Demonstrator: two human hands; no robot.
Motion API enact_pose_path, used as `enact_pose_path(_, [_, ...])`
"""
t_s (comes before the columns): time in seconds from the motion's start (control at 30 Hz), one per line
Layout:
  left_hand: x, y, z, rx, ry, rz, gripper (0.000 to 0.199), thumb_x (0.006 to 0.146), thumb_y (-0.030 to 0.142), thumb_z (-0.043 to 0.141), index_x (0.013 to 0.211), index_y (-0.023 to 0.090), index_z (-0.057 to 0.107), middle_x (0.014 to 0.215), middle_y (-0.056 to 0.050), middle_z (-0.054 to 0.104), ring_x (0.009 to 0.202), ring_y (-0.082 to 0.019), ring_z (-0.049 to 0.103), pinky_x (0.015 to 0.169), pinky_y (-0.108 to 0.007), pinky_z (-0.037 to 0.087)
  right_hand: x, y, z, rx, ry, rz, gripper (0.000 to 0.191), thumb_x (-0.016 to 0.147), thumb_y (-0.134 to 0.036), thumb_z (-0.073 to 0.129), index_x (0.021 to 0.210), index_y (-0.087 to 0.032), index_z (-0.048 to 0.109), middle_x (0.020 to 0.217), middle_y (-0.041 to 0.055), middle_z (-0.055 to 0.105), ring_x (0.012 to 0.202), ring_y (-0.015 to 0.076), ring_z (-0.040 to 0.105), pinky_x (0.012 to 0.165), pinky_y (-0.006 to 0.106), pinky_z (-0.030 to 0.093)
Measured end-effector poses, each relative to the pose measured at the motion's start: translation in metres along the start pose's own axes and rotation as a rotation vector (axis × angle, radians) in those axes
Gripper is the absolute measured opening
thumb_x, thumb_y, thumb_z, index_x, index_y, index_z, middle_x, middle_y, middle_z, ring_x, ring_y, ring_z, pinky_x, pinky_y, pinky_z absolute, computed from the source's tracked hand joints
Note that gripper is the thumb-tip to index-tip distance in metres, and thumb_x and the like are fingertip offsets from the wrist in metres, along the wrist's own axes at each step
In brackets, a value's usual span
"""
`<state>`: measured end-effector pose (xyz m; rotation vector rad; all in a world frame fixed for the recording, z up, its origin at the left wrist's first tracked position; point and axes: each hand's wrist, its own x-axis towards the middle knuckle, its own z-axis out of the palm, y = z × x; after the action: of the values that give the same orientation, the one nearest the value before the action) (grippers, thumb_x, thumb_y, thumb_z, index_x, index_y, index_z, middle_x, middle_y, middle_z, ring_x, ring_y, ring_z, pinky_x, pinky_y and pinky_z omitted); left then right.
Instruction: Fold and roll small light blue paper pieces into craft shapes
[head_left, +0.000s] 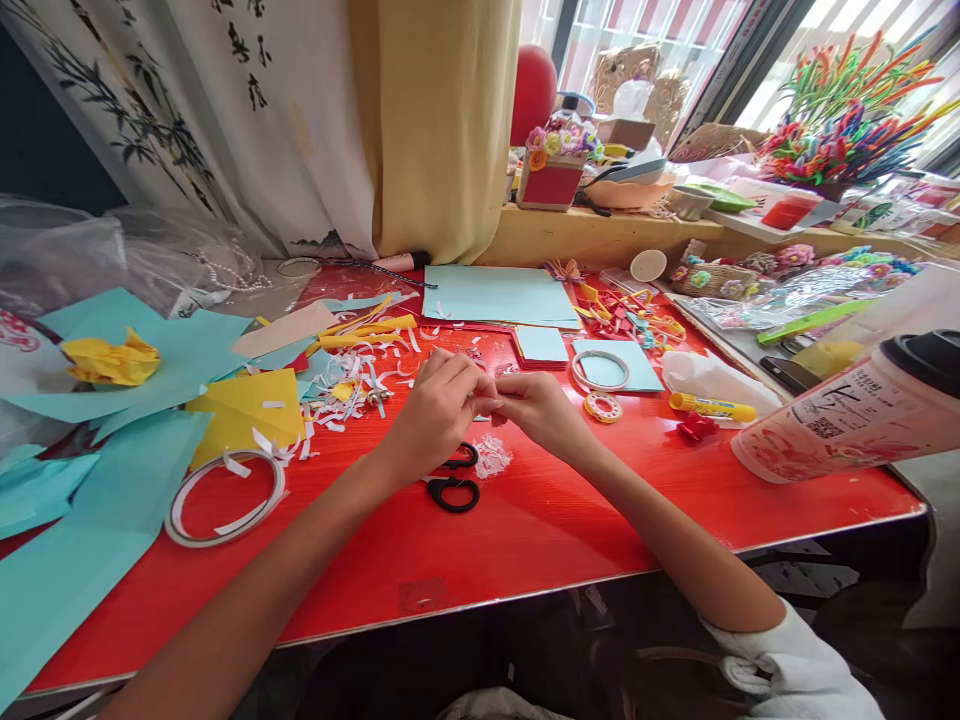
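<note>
My left hand and my right hand meet at the fingertips above the middle of the red table. Both are closed in a pinch, and whatever sits between the fingers is hidden or too small to name. Just below them lie black-handled scissors, their blades partly covered by my left hand. A small heap of whitish scraps is beside the scissors. Behind my right hand are a stack of small light-blue paper squares and a roll of tape resting on another blue sheet.
White paper shreds, yellow paper and a large tape roll lie to the left, near big blue sheets. On the right stand a lidded drink cup and a yellow glue stick. Larger blue sheets lie behind.
</note>
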<state>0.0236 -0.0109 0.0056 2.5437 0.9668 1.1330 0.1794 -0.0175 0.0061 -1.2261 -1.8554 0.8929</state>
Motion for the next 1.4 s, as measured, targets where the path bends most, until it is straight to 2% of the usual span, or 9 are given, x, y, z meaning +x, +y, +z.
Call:
enact_pose_path(0.27, [0.003,0.006,-0.012,-0.113,0.262,-0.227,0.012,0.086,0.029,0.048,0.081,0.021,0.055,0.086,-0.001,0.057,0.081,-0.015,0.049,0.078,-0.03,0.038,0.001,0.003,0.0,0.171,0.279,0.029,0.026,0.079,-0.032,0.052,0.085,-0.013,0.068,0.064,0.0027,0.06,0.057,0.01,0.052,0.057,0.023,0.044])
enact_pose_path(0.5, [-0.001,0.003,0.001,0.093,0.14,0.041,0.014,0.087,0.024,0.046,0.09,0.02,0.059,0.086,-0.002,0.058,0.083,-0.016,0.045,0.08,-0.031,0.036,-0.003,0.0,0.006,0.002,0.249,-0.025,0.021,0.079,-0.02,0.046,0.076,-0.015,0.067,0.059,0.0003,0.057,0.056,0.0095,0.051,0.053,0.02,0.039])
enact_pose_path(0.67, [-0.001,-0.003,0.001,0.173,0.051,0.117,0.013,0.088,0.024,0.043,0.082,0.018,0.053,0.082,-0.003,0.056,0.079,-0.017,0.041,0.076,-0.031,0.036,-0.005,-0.003,0.008,-0.154,0.187,-0.084,0.024,0.078,-0.019,0.047,0.057,-0.015,0.058,0.053,-0.0016,0.051,0.053,0.0083,0.045,0.049,0.019,0.031])
enact_pose_path(0.8, [-0.002,-0.003,0.003,0.196,-0.008,0.101,0.014,0.088,0.021,0.04,0.079,0.018,0.049,0.08,-0.004,0.054,0.078,-0.018,0.04,0.073,-0.032,0.034,-0.004,-0.004,0.007,-0.158,0.169,-0.064,0.023,0.077,-0.017,0.047,0.058,-0.015,0.058,0.052,-0.0016,0.052,0.053,0.0084,0.045,0.05,0.019,0.032])
enact_pose_path(0.93, [-0.003,0.001,0.006,0.21,-0.003,-0.045,0.015,0.088,0.019,0.037,0.076,0.018,0.047,0.081,-0.005,0.053,0.079,-0.019,0.04,0.072,-0.035,0.03,-0.002,-0.001,0.007,-0.08,0.178,-0.031,0.023,0.081,-0.023,0.047,0.068,-0.015,0.064,0.058,0.0,0.057,0.056,0.0098,0.051,0.053,0.02,0.037])
enact_pose_path(1.03, [-0.002,0.004,0.004,0.041,0.089,-0.23,0.015,0.087,0.023,0.041,0.075,0.018,0.048,0.081,-0.003,0.053,0.081,-0.018,0.042,0.076,-0.034,0.031,0.0,0.005,0.005,-0.021,0.26,-0.014,0.023,0.081,-0.03,0.05,0.076,-0.015,0.067,0.062,0.0014,0.059,0.056,0.0107,0.054,0.055,0.022,0.042])
enact_pose_path(1.17, [0.001,0.003,0.0,-0.462,0.18,-0.507,0.021,0.082,0.037,0.05,0.084,0.017,0.056,0.086,-0.002,0.059,0.083,-0.016,0.05,0.077,-0.028,0.038,0.001,0.007,0.004,0.041,0.356,-0.032,0.026,0.081,-0.036,0.051,0.082,-0.015,0.067,0.066,0.0028,0.062,0.058,0.0113,0.055,0.058,0.024,0.045])
enact_pose_path(1.27, [0.002,0.003,0.001,-0.743,0.171,-0.608,0.026,0.077,0.04,0.056,0.084,0.016,0.062,0.084,-0.002,0.063,0.083,-0.015,0.054,0.078,-0.026,0.041,0.0,0.003,0.005,0.063,0.388,-0.054,0.025,0.082,-0.035,0.05,0.082,-0.015,0.067,0.066,0.0025,0.062,0.058,0.0108,0.055,0.059,0.024,0.047])
enact_pose_path(1.4, [0.001,0.003,0.004,-0.917,0.206,-0.667,0.022,0.074,0.035,0.062,0.084,0.016,0.066,0.085,-0.003,0.066,0.085,-0.015,0.056,0.083,-0.027,0.041,-0.002,-0.001,0.005,0.119,0.404,-0.049,0.024,0.082,-0.033,0.051,0.083,-0.015,0.067,0.066,0.0022,0.061,0.058,0.0099,0.055,0.058,0.023,0.047])
